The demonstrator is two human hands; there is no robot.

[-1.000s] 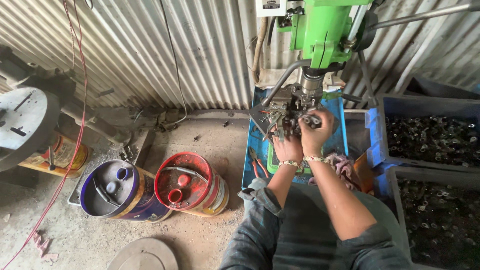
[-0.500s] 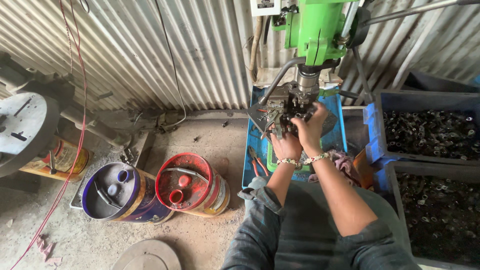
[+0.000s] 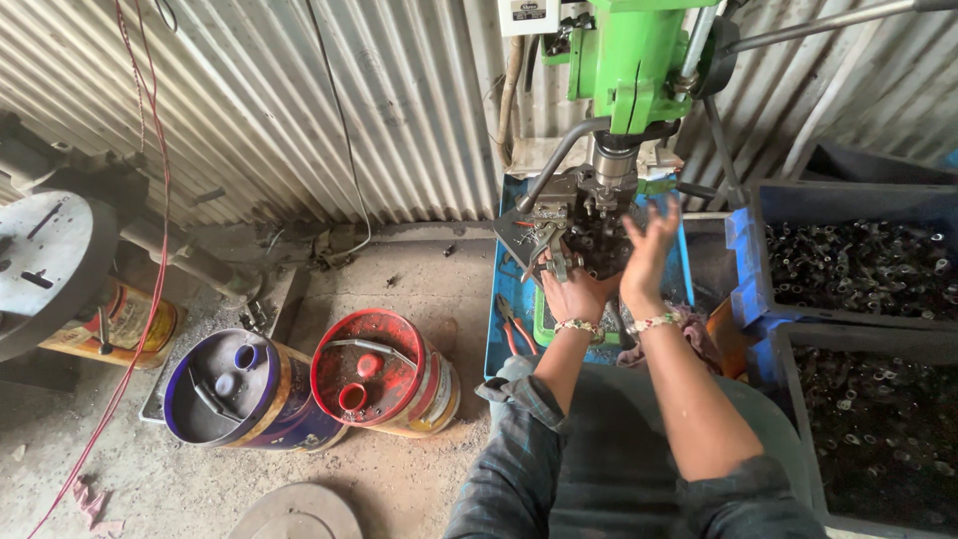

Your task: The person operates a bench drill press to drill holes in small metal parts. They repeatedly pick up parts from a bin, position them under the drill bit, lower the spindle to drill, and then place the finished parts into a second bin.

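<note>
Green drill press (image 3: 639, 60) overhead: left hand (image 3: 577, 291) grips the dark metal fixture (image 3: 589, 225); right hand (image 3: 651, 250) open beside it, likely seating a workpiece; careful alignment is needed.

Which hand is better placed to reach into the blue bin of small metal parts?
Probably the right hand. It is open and raised beside the dark fixture under the green drill press, on the side of the blue bin. The left hand rests low against the fixture.
</note>
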